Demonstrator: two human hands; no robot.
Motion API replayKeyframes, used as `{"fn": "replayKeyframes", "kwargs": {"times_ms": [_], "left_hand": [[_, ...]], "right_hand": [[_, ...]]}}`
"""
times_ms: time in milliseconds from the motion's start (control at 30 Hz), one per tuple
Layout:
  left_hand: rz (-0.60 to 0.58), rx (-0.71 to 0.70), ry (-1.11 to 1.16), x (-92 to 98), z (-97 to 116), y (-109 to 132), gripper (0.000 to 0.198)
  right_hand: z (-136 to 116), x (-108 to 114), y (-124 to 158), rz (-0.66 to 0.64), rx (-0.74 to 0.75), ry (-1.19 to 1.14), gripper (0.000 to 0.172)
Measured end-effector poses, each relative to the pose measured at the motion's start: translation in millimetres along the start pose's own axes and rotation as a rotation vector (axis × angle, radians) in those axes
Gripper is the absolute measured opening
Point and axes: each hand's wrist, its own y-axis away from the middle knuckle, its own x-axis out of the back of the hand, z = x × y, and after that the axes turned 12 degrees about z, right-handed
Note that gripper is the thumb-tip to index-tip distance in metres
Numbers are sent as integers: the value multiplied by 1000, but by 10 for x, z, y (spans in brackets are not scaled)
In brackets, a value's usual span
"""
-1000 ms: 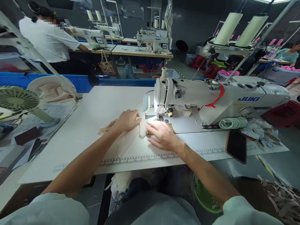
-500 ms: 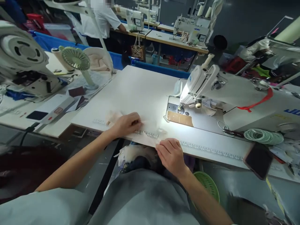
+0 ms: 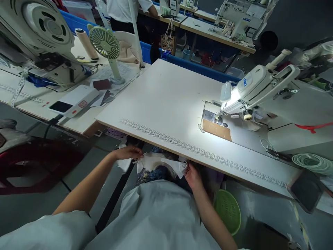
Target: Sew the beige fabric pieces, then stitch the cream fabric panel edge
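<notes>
A strip of white fabric (image 3: 163, 162) stretches between my two hands, just below the table's front edge and above my lap. My left hand (image 3: 129, 152) pinches its left end. At the other end my right hand (image 3: 193, 176) grips the fabric, the fingers partly hidden behind it. More pale cloth (image 3: 123, 163) hangs under my left wrist. To the right on the white table (image 3: 166, 100) stands a sewing machine (image 3: 257, 86) with its lamp lit over the needle plate.
A ruler scale (image 3: 182, 142) runs along the front edge. Left are a green fan (image 3: 105, 43), a thread cone (image 3: 86, 43) and another machine (image 3: 49, 31). A dark phone (image 3: 306, 190) lies at right; a green basket (image 3: 227, 211) is below. A person (image 3: 127, 15) sits beyond.
Both hands have come off the tabletop and down toward my lap. The pale fabric is now held out between them below the edge. My view has shifted left and downward.
</notes>
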Motion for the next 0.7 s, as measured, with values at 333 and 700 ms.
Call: {"fn": "replayKeyframes", "kwargs": {"times_ms": [333, 700], "left_hand": [[306, -167, -191, -486, -463, -319, 44], [227, -298, -346, -588, -283, -393, 39]], "right_hand": [[425, 346, -325, 108, 18, 358, 16], [449, 153, -98, -151, 200, 540, 21]]}}
